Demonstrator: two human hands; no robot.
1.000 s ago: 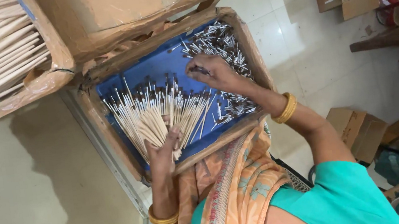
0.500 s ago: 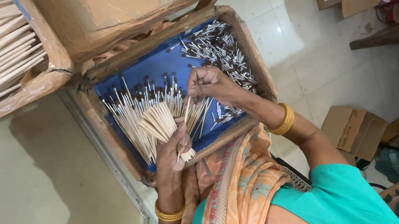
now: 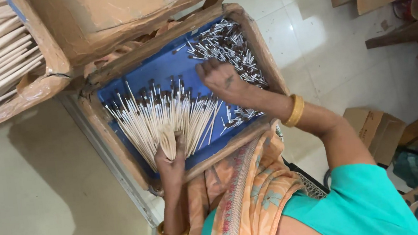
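Since half a second ago the right hand (image 3: 223, 79) has moved from the fan toward the loose dark-tipped sticks (image 3: 230, 47) at one o'clock, fingers curled shut, contents hidden. The left hand (image 3: 171, 161), at six o'clock in the blue-lined tray (image 3: 259, 49), clamps the fanned bundle of sticks (image 3: 161, 115) at its base, so the tips spread for sorting.

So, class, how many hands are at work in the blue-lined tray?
2: the left hand grips the fanned sticks low in the tray; the right hand is over the loose dark-tipped sticks farther back. None hidden.
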